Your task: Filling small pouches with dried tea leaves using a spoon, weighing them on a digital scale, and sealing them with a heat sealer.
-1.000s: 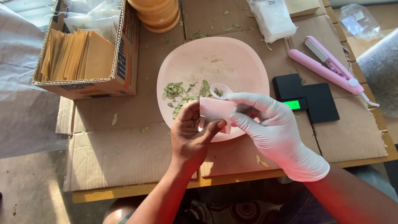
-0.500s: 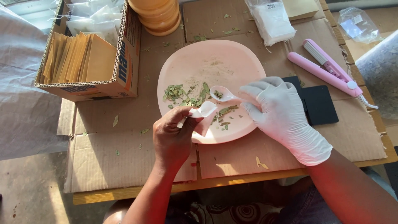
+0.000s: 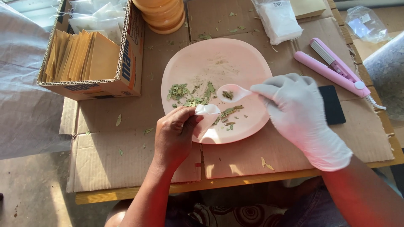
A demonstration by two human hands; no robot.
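Gloved in white, the right hand (image 3: 301,113) pinches a small spoon (image 3: 232,92) of dried leaves (image 3: 189,93) over the pink plate (image 3: 219,63). Bare left hand (image 3: 174,136) pinches a white sachet (image 3: 206,115) at the plate's near edge, just beside the spoon.

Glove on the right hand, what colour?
White; the right hand wears it while holding a small spoon over the pink plate. Head view, the only one.
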